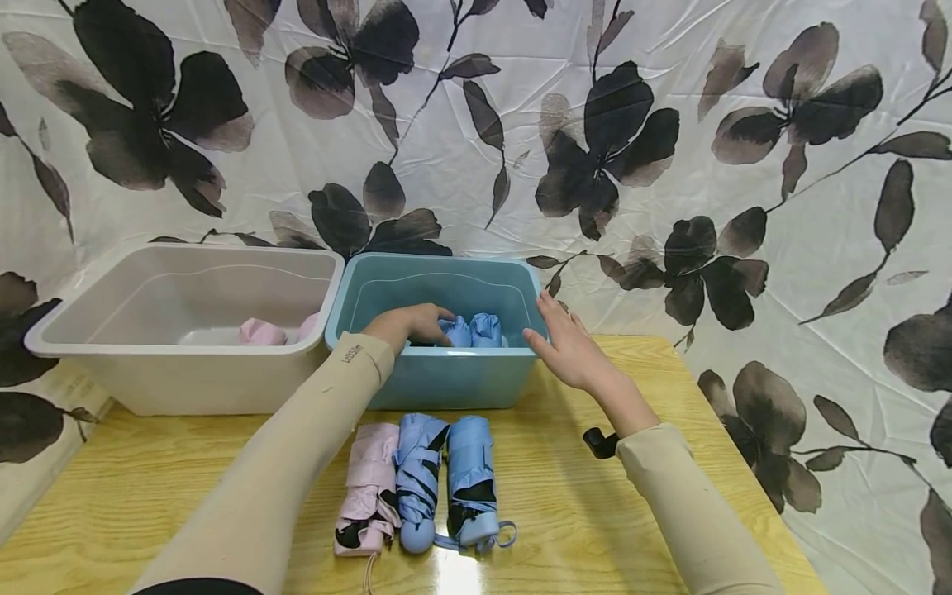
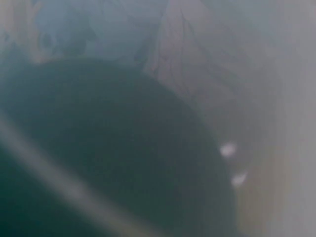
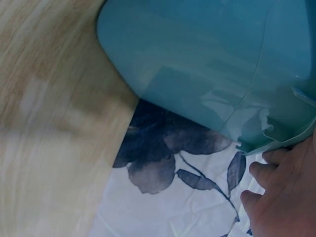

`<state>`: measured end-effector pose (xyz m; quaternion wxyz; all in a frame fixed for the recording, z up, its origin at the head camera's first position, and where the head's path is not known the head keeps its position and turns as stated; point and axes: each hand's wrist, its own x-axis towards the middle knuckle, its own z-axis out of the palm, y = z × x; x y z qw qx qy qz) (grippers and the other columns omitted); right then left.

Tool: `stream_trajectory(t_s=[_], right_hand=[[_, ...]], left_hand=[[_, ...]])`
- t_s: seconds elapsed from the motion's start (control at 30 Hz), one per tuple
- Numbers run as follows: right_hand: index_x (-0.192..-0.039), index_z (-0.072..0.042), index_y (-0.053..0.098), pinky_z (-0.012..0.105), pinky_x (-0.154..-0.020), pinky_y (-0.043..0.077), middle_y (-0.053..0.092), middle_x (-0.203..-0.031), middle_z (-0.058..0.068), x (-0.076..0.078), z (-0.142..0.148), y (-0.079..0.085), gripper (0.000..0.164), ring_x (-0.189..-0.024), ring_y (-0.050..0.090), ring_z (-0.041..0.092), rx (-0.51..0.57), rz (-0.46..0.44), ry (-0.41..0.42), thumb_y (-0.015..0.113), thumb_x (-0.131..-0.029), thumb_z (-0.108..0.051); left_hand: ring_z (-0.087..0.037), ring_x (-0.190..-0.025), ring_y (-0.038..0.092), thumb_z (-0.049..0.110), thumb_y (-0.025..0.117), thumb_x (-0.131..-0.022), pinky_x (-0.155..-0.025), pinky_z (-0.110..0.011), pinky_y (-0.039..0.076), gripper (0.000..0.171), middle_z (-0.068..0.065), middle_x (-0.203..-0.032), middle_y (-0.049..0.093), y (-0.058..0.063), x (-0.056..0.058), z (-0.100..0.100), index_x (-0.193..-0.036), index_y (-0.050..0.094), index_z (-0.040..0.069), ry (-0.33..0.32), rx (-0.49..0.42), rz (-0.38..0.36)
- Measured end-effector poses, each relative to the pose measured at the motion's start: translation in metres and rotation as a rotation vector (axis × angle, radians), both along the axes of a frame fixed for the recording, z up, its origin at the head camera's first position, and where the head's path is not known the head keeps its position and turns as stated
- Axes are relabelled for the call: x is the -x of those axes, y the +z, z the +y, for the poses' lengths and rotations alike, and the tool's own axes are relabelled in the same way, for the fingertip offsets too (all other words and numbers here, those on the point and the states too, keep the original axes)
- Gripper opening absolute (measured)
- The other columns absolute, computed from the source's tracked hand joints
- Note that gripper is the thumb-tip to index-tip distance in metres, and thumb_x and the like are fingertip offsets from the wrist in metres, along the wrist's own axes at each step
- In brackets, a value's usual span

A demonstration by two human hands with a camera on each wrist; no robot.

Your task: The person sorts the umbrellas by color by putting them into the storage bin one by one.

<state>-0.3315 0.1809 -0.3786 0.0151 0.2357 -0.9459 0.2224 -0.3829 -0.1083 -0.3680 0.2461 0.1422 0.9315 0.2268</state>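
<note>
My left hand [image 1: 414,323] reaches down into the blue bin [image 1: 439,376]. Its fingers are at a folded blue umbrella [image 1: 458,332], and the bin's front wall hides part of the grip. Beside that umbrella lies another blue one [image 1: 487,330]. My right hand [image 1: 571,343] has its fingers extended at the bin's right rim, which the right wrist view also shows. On the table in front lie a folded pink umbrella [image 1: 370,483] and two blue umbrellas, one in the middle [image 1: 420,475] and one at the right [image 1: 472,471]. The left wrist view is dim and blurred.
A white bin [image 1: 216,380] stands left of the blue one, with pink bundles [image 1: 262,332] inside. Both bins sit on a wooden table [image 1: 580,512] against a floral cloth [image 1: 476,149]. The table's right edge slopes past my right forearm.
</note>
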Motion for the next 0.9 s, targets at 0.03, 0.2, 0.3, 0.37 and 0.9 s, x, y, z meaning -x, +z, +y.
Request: stream_trajectory(t_s=[0.03,0.2,0.3,0.37,0.9], right_hand=[[-0.165,-0.002,0.017,0.054,-0.127,0.001,0.006,-0.175,0.010,0.000,0.000,0.000,0.076,-0.160,0.009,0.028,0.003,0.000,0.002,0.036,-0.110,-0.051],[-0.165,-0.001,0.017,0.056,-0.127,0.001,0.006,-0.174,0.012,0.002,0.001,-0.002,0.077,-0.160,0.010,0.030,0.013,-0.002,0.014,0.035,-0.110,-0.051],[-0.165,0.000,0.017,0.058,-0.126,0.001,0.006,-0.174,0.014,0.002,0.001,-0.002,0.077,-0.160,0.010,0.032,0.021,0.001,0.024,0.036,-0.111,-0.051],[-0.165,0.000,0.017,0.058,-0.126,0.001,0.007,-0.174,0.014,0.001,0.001,-0.001,0.076,-0.160,0.010,0.033,0.028,0.003,0.026,0.036,-0.111,-0.050],[-0.165,-0.001,0.020,0.057,-0.126,0.005,0.010,-0.174,0.013,0.001,-0.001,0.000,0.075,-0.159,0.011,0.035,-0.059,0.044,-0.004,0.036,-0.110,-0.049]], left_hand=[[-0.038,-0.152,0.031,0.021,0.065,-0.102,-0.122,-0.050,0.030,0.064,-0.022,-0.164,0.036,0.001,0.000,0.000,-0.159,0.041,0.007,-0.005,-0.002,0.000],[-0.038,-0.151,0.033,0.022,0.065,-0.102,-0.121,-0.049,0.032,0.062,-0.022,-0.162,0.038,0.001,0.000,-0.002,-0.158,0.043,0.005,-0.014,-0.006,0.005],[-0.039,-0.151,0.034,0.024,0.066,-0.102,-0.121,-0.049,0.032,0.063,-0.023,-0.162,0.039,0.001,0.001,-0.002,-0.157,0.043,0.004,-0.018,-0.012,0.028],[-0.039,-0.151,0.033,0.026,0.066,-0.102,-0.121,-0.050,0.033,0.064,-0.023,-0.162,0.038,0.003,0.002,-0.001,-0.158,0.042,0.003,-0.023,-0.031,0.045],[-0.035,-0.129,0.055,0.031,0.058,-0.108,-0.098,-0.049,0.050,0.049,-0.015,-0.142,0.057,0.029,-0.036,0.002,-0.151,0.053,0.009,0.125,-0.449,0.334]])
